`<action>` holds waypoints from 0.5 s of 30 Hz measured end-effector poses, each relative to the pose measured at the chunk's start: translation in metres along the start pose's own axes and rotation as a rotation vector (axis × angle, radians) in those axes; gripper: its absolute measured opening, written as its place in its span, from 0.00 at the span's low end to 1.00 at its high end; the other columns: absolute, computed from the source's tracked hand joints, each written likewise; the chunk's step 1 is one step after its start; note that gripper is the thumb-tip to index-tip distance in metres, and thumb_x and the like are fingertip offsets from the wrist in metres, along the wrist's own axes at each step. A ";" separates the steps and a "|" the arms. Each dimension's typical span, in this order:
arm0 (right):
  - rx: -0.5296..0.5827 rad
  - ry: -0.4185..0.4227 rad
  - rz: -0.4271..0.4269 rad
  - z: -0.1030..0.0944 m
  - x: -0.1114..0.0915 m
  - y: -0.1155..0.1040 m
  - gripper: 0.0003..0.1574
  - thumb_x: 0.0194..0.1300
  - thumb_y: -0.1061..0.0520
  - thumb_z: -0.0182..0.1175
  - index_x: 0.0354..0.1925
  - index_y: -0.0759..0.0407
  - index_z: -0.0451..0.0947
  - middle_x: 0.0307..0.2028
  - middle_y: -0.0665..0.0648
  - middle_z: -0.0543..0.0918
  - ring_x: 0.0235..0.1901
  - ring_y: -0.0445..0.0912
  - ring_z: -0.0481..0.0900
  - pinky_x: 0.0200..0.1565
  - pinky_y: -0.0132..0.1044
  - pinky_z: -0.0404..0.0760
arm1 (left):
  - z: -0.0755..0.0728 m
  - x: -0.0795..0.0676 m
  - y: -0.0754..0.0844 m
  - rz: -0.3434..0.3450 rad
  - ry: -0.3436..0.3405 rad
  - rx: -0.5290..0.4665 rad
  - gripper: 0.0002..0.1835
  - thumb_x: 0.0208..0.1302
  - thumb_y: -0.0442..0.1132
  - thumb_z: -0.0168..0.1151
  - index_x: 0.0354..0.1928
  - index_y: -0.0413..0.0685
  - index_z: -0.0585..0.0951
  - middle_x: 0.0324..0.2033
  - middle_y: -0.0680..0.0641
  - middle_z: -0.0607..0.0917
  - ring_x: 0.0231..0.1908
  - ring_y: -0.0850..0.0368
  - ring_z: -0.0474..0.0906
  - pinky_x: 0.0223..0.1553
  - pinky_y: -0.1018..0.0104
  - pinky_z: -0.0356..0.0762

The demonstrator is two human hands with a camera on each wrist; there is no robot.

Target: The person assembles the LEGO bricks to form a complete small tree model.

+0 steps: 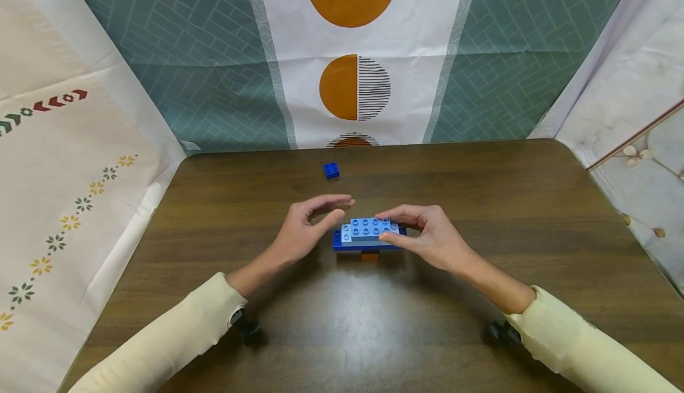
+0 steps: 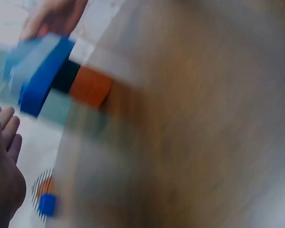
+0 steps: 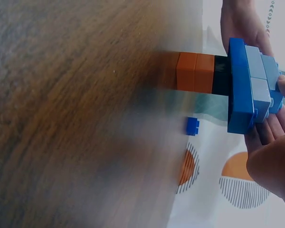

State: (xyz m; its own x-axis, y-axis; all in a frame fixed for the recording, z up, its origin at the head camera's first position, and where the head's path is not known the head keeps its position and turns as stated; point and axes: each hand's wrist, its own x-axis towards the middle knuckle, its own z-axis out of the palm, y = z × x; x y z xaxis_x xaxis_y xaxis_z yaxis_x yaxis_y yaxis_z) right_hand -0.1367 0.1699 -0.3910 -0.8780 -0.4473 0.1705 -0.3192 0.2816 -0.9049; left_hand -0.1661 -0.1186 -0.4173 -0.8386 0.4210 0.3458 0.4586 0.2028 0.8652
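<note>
A stack of toy bricks stands on the table, seen whole in the right wrist view. Two orange bricks (image 3: 194, 72) form its foot, under a dark brick (image 3: 221, 75). Across these lies a long blue brick (image 3: 240, 88), with pale blue bricks (image 3: 261, 97) on it and a light blue brick (image 1: 366, 227) on top. My right hand (image 1: 435, 235) pinches the upper layers at their right end, thumb in front and fingers behind. To the left of the stack, my left hand (image 1: 307, 227) is held apart from it, its fingers extended and holding nothing.
A small blue brick (image 1: 331, 170) lies by itself toward the back of the brown wooden table (image 1: 240, 191). Patterned cloths hang behind the table (image 1: 358, 84) and along both sides. Dark wrist cameras sit under both pale sleeves.
</note>
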 end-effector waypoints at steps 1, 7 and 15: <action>-0.002 0.001 0.001 0.000 0.000 0.000 0.21 0.68 0.58 0.75 0.58 0.55 0.88 0.54 0.54 0.89 0.49 0.48 0.88 0.52 0.44 0.88 | -0.004 0.004 -0.004 0.004 0.026 0.016 0.17 0.79 0.39 0.64 0.65 0.48 0.83 0.59 0.54 0.88 0.61 0.55 0.83 0.67 0.53 0.77; -0.006 0.006 0.007 0.000 -0.001 -0.003 0.21 0.67 0.58 0.76 0.58 0.54 0.88 0.54 0.53 0.89 0.49 0.48 0.88 0.53 0.45 0.88 | -0.030 0.026 -0.030 0.003 0.200 0.116 0.21 0.73 0.38 0.71 0.65 0.46 0.83 0.58 0.51 0.88 0.59 0.52 0.85 0.66 0.52 0.78; -0.013 0.004 0.014 0.000 0.000 -0.004 0.21 0.67 0.57 0.76 0.58 0.54 0.88 0.55 0.54 0.89 0.51 0.48 0.87 0.55 0.51 0.87 | -0.051 0.053 -0.058 -0.057 0.305 0.210 0.28 0.69 0.39 0.75 0.68 0.41 0.80 0.63 0.45 0.85 0.64 0.48 0.81 0.67 0.53 0.77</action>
State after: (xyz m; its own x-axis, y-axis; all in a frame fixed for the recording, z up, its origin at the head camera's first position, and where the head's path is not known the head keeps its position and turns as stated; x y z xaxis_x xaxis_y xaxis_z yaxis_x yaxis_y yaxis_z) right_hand -0.1350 0.1688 -0.3877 -0.8837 -0.4401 0.1594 -0.3115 0.2988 -0.9021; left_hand -0.2524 -0.1528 -0.4307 -0.8992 0.1275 0.4185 0.4321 0.4088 0.8039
